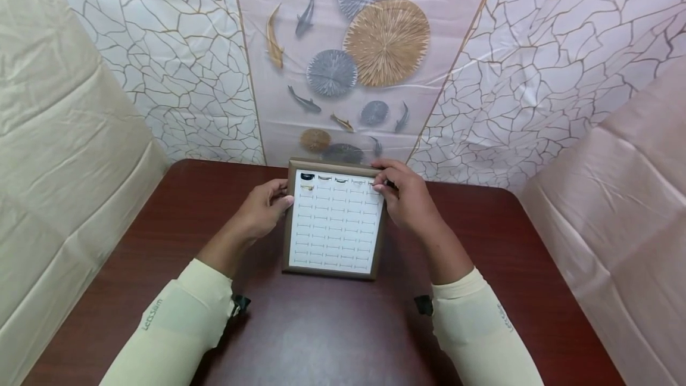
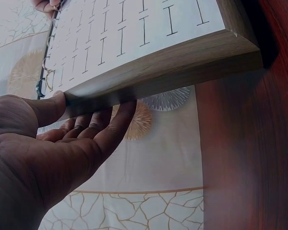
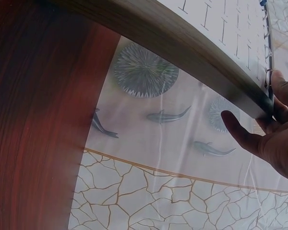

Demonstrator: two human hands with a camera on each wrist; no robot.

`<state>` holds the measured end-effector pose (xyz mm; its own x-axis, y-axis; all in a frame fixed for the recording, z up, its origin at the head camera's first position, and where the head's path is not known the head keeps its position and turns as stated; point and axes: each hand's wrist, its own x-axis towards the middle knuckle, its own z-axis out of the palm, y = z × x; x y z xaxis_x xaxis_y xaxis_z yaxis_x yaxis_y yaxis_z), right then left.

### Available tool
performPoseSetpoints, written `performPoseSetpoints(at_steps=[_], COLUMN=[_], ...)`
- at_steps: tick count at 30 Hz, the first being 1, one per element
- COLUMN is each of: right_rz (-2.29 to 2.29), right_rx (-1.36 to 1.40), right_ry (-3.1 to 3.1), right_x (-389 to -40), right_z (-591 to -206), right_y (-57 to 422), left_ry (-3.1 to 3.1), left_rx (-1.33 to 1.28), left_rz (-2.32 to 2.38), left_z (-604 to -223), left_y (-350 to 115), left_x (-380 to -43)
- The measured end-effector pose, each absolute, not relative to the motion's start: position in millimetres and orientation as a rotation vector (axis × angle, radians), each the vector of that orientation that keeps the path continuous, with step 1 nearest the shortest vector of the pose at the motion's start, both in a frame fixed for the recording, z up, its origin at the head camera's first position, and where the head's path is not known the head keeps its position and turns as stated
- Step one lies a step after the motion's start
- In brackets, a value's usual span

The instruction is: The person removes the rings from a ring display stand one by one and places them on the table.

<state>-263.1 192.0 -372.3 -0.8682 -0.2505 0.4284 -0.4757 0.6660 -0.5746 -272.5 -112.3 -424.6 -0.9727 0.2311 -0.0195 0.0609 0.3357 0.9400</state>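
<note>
A wooden-framed ring display board point(image 1: 334, 231) stands tilted back on the table, its white face lined with rows of short slots. Rings sit along the top row, among them a wide black ring point(image 1: 307, 176); a gold-coloured ring point(image 1: 306, 187) is below it. My left hand point(image 1: 264, 207) grips the upper left side of the frame, thumb at the front edge and fingers behind, as the left wrist view shows. At the upper right corner, my right hand point(image 1: 406, 192) pinches a thin ring point(image 3: 269, 71) at the last top-row slot; the fingertips partly hide it.
The dark red-brown table point(image 1: 321, 326) extends around the board. Behind its far edge hangs a patterned cloth point(image 1: 300, 106) with fish and round motifs. Beige cloth point(image 1: 69, 136) drapes on both sides. Dark straps point(image 1: 240, 304) show at the sleeves.
</note>
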Motion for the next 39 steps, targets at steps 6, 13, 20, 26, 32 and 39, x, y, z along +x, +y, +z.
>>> performPoseSetpoints(at_steps=[6,13,20,26,32,39], right_rz=[1.058,1.07,1.072,1.14,1.211,1.106], right_rx=[0.586,0.586,0.574,0.57,0.59,0.624], right_ry=[-2.567,-2.568,-2.582,-2.602,-2.613,-2.602], right_x=[-264.3,-263.0,-263.1,-261.8,-259.0,-252.5], right_z=[-372.3,-372.1,-371.5,-368.4,-362.0,-361.7], right_y=[194.0,197.2,199.8,201.8,204.5,214.2], left_ry=[2.456,2.457,2.449,2.444,2.433,2.412], left_rx=[0.281,0.284,0.284,0.279,0.273,0.26], left_rz=[1.711,1.715,1.709,1.709,1.713,1.709], left_z=[-424.9,-426.1,-425.7,-424.4,-424.3,-422.0], left_y=[-114.2,-112.3,-111.7,-110.8,-111.7,-114.6], left_x=[-272.2,-272.4,-272.3,-272.0,-272.6,-272.2])
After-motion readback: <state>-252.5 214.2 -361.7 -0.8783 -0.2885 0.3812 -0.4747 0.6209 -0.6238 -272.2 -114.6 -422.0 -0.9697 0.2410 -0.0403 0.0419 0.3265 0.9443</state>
